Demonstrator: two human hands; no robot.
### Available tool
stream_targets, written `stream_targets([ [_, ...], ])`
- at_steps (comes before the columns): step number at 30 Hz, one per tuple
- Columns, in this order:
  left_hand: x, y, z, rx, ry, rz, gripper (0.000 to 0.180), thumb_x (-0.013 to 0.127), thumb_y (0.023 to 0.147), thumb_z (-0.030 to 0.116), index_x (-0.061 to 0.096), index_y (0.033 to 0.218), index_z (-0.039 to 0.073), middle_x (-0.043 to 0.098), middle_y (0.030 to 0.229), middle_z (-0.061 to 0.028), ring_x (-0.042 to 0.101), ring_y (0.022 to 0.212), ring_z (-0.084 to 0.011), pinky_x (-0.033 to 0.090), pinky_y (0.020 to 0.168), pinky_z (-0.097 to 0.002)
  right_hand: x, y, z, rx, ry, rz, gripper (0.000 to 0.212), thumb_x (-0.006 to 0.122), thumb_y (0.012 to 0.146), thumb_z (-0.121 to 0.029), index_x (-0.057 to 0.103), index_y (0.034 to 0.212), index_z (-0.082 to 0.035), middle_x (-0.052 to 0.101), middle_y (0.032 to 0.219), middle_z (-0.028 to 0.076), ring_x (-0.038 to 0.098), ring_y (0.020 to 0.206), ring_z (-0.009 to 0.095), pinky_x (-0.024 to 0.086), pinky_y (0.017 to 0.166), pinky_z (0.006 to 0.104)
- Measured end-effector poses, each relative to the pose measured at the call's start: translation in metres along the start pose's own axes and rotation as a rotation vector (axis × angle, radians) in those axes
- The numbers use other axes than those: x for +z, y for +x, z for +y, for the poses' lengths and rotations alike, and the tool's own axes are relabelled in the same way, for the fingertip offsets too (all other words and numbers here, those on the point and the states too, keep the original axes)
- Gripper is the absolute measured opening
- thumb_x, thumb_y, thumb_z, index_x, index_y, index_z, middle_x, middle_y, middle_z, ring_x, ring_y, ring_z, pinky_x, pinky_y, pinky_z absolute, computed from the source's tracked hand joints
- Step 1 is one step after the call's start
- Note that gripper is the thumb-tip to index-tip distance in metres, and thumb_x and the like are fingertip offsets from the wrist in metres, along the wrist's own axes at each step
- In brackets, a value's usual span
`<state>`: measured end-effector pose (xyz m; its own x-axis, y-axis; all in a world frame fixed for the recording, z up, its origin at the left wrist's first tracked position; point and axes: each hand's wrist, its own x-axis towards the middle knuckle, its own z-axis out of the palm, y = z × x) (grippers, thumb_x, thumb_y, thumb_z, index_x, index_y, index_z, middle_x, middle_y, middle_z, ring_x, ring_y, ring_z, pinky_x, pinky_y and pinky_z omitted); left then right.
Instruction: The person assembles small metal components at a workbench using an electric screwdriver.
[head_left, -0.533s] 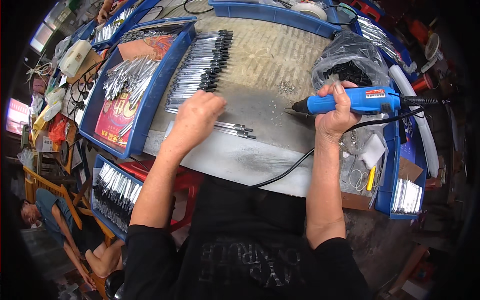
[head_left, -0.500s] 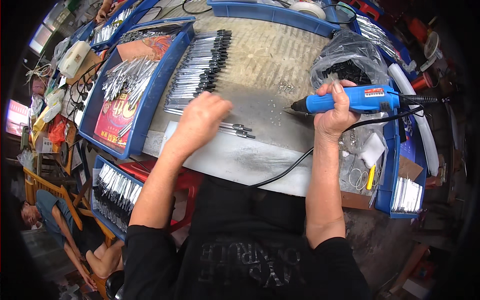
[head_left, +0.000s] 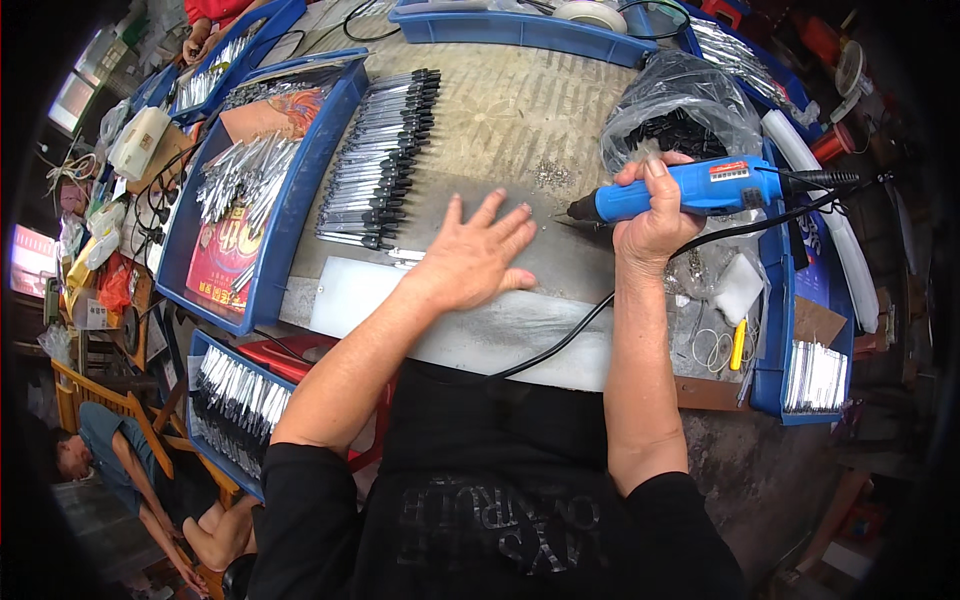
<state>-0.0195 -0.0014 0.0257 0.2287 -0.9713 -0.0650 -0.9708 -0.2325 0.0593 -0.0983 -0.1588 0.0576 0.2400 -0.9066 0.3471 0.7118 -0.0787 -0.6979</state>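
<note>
My right hand (head_left: 655,215) is wrapped round a blue electric screwdriver (head_left: 690,190), its dark tip pointing left, low over the worktable (head_left: 490,120). My left hand (head_left: 475,258) lies palm down near the table's front, fingers spread, between the screwdriver tip and a row of slim silver pen-like pieces with black ends (head_left: 385,150). Silver ends of a few more pieces (head_left: 405,257) poke out beside my left wrist; the hand hides the rest. Beyond the screwdriver tip sits a small pile of tiny metal parts (head_left: 552,175), too small to make out.
A blue tray (head_left: 262,255) with silver pieces stands left; another (head_left: 200,425) lies below it. A plastic bag of black parts (head_left: 670,130) is at the right. The black cable (head_left: 560,345) crosses the table front. One person sits lower left (head_left: 120,450); another's hands show upper left.
My left hand has moved right from the row's near end and opened, its fingers now spread on the table. The right hand still holds the screwdriver. The view has shifted slightly.
</note>
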Motion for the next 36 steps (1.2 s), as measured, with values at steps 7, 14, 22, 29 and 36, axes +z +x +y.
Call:
stream_targets([
  [7, -0.006, -0.007, -0.020, -0.281, -0.024, 0.102, 0.060, 0.041, 0.083, 0.048, 0.034, 0.129, 0.009, 0.029, 0.136, -0.0101, 0.020, 0.127, -0.0325, 0.020, 0.099, -0.0550, 0.000, 0.002, -0.001, -0.012, 0.000, 0.015, 0.023, 0.063, 0.067, -0.004, 0.048, 0.084, 0.002, 0.052, 0.065, 0.006, 0.053, 0.052, 0.016, 0.045, 0.052, 0.0284],
  [14, -0.008, -0.014, 0.014, -0.075, -0.013, -0.030, 0.064, 0.040, 0.081, 0.053, 0.034, 0.129, 0.010, 0.028, 0.137, -0.0095, 0.016, 0.129, -0.0320, 0.019, 0.098, -0.0571, -0.001, 0.001, -0.002, 0.006, -0.008, 0.011, 0.023, 0.064, 0.067, -0.004, 0.049, 0.084, 0.001, 0.053, 0.065, 0.007, 0.054, 0.052, 0.016, 0.045, 0.053, 0.0285],
  [22, -0.003, -0.002, -0.004, -0.277, 0.045, 0.072, 0.065, 0.041, 0.081, 0.052, 0.036, 0.128, 0.008, 0.029, 0.136, -0.0093, 0.020, 0.127, -0.0339, 0.023, 0.096, -0.0570, -0.002, 0.002, 0.000, 0.003, -0.001, 0.010, 0.024, 0.064, 0.067, -0.005, 0.048, 0.084, 0.002, 0.053, 0.065, 0.007, 0.054, 0.052, 0.016, 0.045, 0.052, 0.0282],
  [29, 0.003, 0.005, 0.000, -0.269, 0.005, 0.025, 0.064, 0.041, 0.081, 0.052, 0.036, 0.128, 0.008, 0.029, 0.136, -0.0083, 0.019, 0.127, -0.0339, 0.023, 0.096, -0.0585, -0.001, 0.002, 0.000, 0.024, -0.021, 0.002, 0.024, 0.064, 0.067, -0.005, 0.048, 0.084, 0.002, 0.054, 0.065, 0.007, 0.054, 0.052, 0.015, 0.045, 0.053, 0.0277],
  [36, 0.003, 0.016, 0.013, -0.237, -0.007, 0.031, 0.064, 0.039, 0.082, 0.053, 0.036, 0.128, 0.009, 0.028, 0.136, -0.0078, 0.018, 0.128, -0.0335, 0.022, 0.096, -0.0600, -0.001, 0.001, -0.001, 0.021, -0.012, 0.006, 0.024, 0.064, 0.067, -0.005, 0.048, 0.084, 0.002, 0.053, 0.065, 0.007, 0.054, 0.052, 0.015, 0.045, 0.052, 0.0276],
])
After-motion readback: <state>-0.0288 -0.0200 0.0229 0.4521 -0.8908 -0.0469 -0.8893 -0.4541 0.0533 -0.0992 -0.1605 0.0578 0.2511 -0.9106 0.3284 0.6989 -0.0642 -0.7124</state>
